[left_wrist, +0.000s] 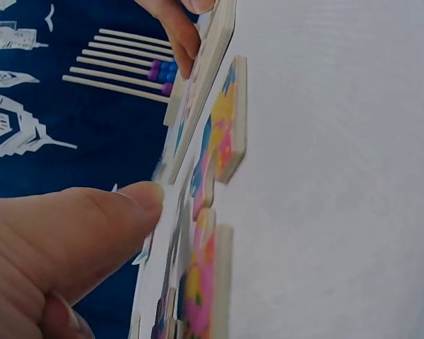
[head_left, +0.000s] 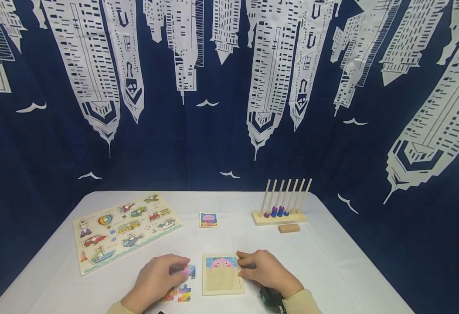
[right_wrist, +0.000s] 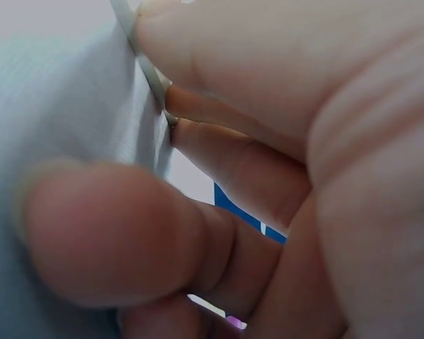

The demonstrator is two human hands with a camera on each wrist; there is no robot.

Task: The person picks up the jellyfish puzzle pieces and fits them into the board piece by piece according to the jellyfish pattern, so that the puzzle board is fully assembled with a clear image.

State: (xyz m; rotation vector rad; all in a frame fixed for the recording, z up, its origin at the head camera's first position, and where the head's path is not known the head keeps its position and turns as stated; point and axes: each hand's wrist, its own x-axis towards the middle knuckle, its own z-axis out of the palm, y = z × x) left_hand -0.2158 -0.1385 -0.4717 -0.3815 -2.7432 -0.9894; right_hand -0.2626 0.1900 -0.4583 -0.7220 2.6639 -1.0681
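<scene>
A square wooden puzzle tray [head_left: 223, 279] lies on the table, its top row filled with a pink cartoon face [head_left: 222, 263] on blue. At the tray's right edge, my right hand [head_left: 266, 269] holds it by the rim, thumb and fingertips on the edge in the right wrist view. To the left of the tray, my left hand [head_left: 160, 274] pinches a pink and blue jigsaw piece [head_left: 191, 271] between thumb and fingers. Just below that hand lie a yellow and blue jigsaw piece [head_left: 184, 293] and a pink and orange one [head_left: 168, 295], also in the left wrist view.
A wooden peg board with vehicle pictures [head_left: 115, 226] lies at the back left. Behind the tray is a small picture card [head_left: 208, 220]. At the back right stands a rod-and-bead counting stand [head_left: 279, 217], with a wooden block [head_left: 289, 228] in front.
</scene>
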